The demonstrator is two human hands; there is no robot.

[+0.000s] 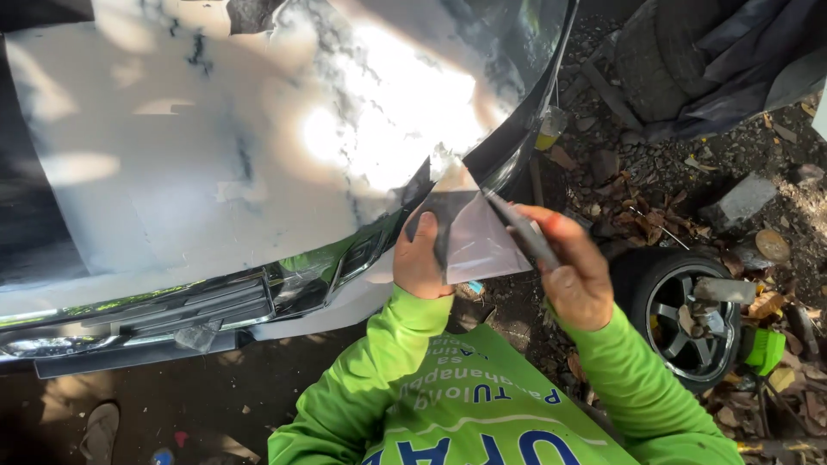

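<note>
The corner of a car hood (215,129) is covered in a glossy pale film that glares in the sun. A loose flap of this film (487,245) hangs off the hood's corner. My left hand (419,258) pinches the flap's left edge, just below the hood's rim. In my right hand (575,277) is a slim grey knife (523,228), its tip set against the flap's upper edge near the hood corner. Both arms are in bright green sleeves.
The car's chrome grille (172,306) runs below the hood. A wheel with a dark alloy rim (680,320) lies on the ground to the right among dry leaves. A tyre (659,43), a concrete block (741,200), a green object (763,349) and a sandal (99,430) lie around.
</note>
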